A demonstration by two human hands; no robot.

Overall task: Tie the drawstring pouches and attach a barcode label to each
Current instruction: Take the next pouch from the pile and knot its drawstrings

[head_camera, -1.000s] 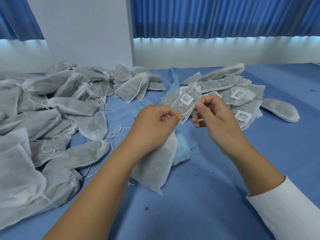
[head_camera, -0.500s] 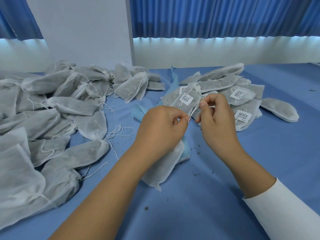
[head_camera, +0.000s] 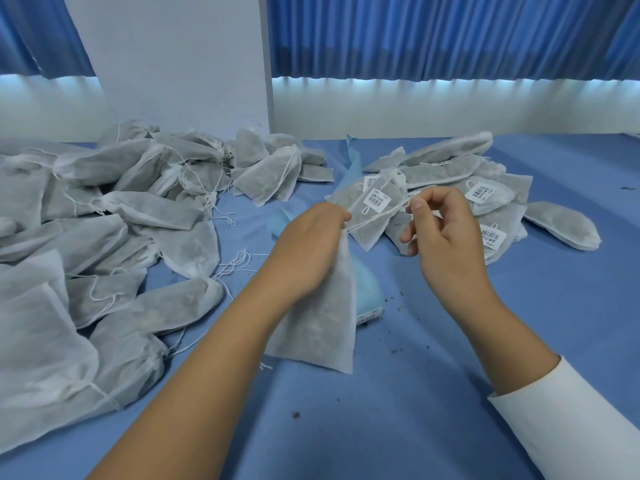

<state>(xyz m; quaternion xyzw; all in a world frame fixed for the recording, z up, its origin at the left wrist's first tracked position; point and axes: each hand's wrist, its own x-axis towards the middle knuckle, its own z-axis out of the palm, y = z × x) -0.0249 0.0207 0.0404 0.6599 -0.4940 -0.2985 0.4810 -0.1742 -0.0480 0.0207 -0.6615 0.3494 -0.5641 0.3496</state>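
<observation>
At ten o'clock a big untied heap waits, a small labelled pile lies at two, while the left hand grips one pouch and the right hand fingers pinch its drawstring taut.

Pouch: matt non-woven cloth, fuzzy. Drawstring: thin cotton twine. Table cover: smooth matt blue.

Left hand is gripping the neck of a grey pouch hanging above the blue desk; right hand, at 3 o'clock from it, is pinching its drawstring taut. Untied pouches are lying at 9 o'clock, labelled pouches at 1 o'clock.
</observation>
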